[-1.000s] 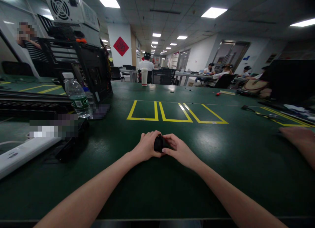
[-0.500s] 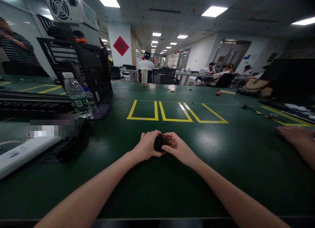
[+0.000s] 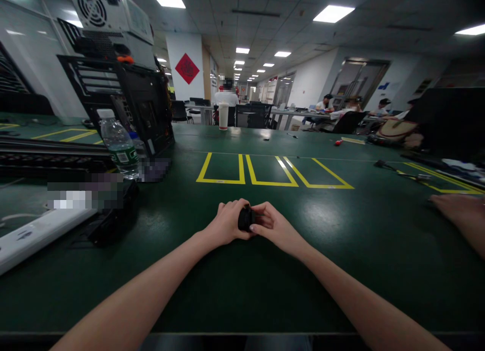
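A small black object (image 3: 244, 219) with a rounded body sits between my two hands, just above or on the green table (image 3: 257, 290); its kind is not clear. My left hand (image 3: 230, 222) is wrapped around its left side, thumb below and fingers over the top. From the other side, my right hand (image 3: 273, 226) pinches its right end with thumb and fingertips. The fingers cover much of the object. Beyond the hands, yellow tape (image 3: 273, 183) marks several outlines on the table.
On the left stand a water bottle (image 3: 121, 151), a black computer frame (image 3: 142, 108) and a white power strip (image 3: 41, 232). A white cup (image 3: 223, 116) is at the far edge. Another person's hand (image 3: 456, 209) rests at right, near a dark tool (image 3: 401, 171).
My hands keep their hold on the black object with hardly any movement. The view shifts slightly, and the person in stripes at far left is out of sight.
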The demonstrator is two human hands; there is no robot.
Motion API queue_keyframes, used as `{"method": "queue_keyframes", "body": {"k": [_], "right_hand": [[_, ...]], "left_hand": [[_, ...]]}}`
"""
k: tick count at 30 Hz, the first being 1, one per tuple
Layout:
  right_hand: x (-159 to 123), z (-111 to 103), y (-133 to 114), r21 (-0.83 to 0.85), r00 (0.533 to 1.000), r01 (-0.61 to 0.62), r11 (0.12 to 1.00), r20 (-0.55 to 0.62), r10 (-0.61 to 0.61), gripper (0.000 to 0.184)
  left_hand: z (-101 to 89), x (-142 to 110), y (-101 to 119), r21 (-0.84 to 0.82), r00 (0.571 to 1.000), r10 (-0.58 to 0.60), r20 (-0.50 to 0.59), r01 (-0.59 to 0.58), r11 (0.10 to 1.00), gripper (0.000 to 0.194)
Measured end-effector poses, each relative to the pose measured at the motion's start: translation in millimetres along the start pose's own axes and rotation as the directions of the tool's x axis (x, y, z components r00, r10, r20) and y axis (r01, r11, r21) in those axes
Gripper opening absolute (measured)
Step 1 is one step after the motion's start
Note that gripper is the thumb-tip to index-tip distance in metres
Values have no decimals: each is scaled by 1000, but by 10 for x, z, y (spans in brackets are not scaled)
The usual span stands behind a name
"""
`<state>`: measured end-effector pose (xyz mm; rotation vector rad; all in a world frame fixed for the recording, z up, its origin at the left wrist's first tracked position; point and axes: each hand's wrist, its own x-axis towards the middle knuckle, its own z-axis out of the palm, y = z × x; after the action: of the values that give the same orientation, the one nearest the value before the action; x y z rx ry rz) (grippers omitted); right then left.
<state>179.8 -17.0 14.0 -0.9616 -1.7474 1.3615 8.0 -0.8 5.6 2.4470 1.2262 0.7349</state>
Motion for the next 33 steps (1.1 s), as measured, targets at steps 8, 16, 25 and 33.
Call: {"method": "queue_keyframes", "body": {"k": [8, 16, 25, 33], "right_hand": [[7, -12, -10, -12, 998, -42, 999, -43, 41, 28], [15, -64, -18, -48, 995, -97, 994, -41, 95, 30], [64, -52, 24, 38, 994, -101, 994, -30, 102, 31], [92, -2, 8, 60, 976, -210, 976, -46, 213, 35]], "left_hand": [[10, 1, -1, -4, 1000, 10, -26, -10, 1000, 55], [-6, -8, -2, -2, 1000, 7, -11, -7, 1000, 55], [-7, -9, 17, 11, 1000, 10, -16, -10, 1000, 54], [-4, -27, 49, 3, 1000, 13, -11, -13, 1000, 51]]}}
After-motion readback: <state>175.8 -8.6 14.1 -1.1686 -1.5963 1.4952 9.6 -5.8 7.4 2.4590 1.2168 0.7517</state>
